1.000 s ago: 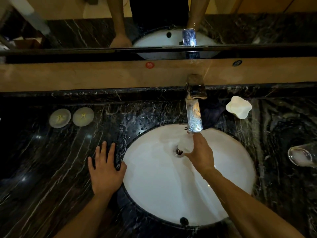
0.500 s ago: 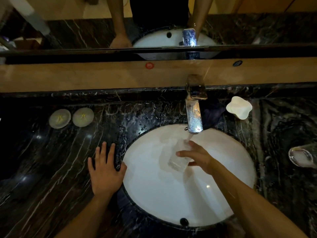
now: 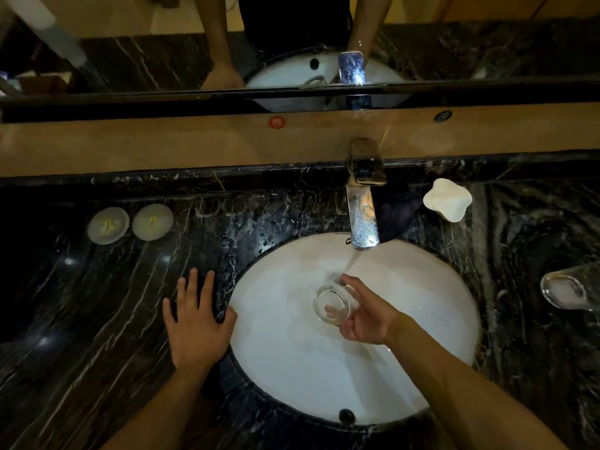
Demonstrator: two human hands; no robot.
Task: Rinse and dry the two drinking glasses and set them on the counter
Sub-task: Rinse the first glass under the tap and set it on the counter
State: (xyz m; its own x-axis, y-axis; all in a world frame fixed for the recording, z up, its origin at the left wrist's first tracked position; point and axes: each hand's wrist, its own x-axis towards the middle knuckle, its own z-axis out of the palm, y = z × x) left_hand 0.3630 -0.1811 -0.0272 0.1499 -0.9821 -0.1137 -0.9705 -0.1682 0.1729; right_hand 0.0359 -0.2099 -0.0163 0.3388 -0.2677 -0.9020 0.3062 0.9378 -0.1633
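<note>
Glass number one (image 3: 334, 303) sits in the right hand (image 3: 367, 315) over the white sink (image 3: 292, 368), tipped so that its round mouth faces up toward the camera. The fingers and thumb curl round its side from the right, and fingertips show through the clear wall. A thin stream of water (image 3: 350, 263) falls from the spout of the metal tap (image 3: 363, 209) and meets the far rim of the glass, right where the thumb lies. The glass hangs above the middle of the basin, apart from the bowl's surface as far as can be told.

A second glass (image 3: 566, 289) lies on its side on the dark marble counter (image 3: 81, 319) at the far right, well apart from the sink, its mouth turned toward the basin and partly cut off by the edge of the view.

The left hand (image 3: 194, 319) lies flat on the counter just beside the sink's left rim, fingers straight and spread, thumb reaching to the rim, holding nothing.

At the back left of the counter two round pale lids (image 3: 130, 224) sit side by side. To the right of the tap stands a white, wavy-edged soap dish (image 3: 448, 199), with a dark cloth (image 3: 396, 209) bunched between it and the tap. Behind the counter runs a tan ledge, and above it a mirror (image 3: 130, 60) repeats the arms, sink and tap.
</note>
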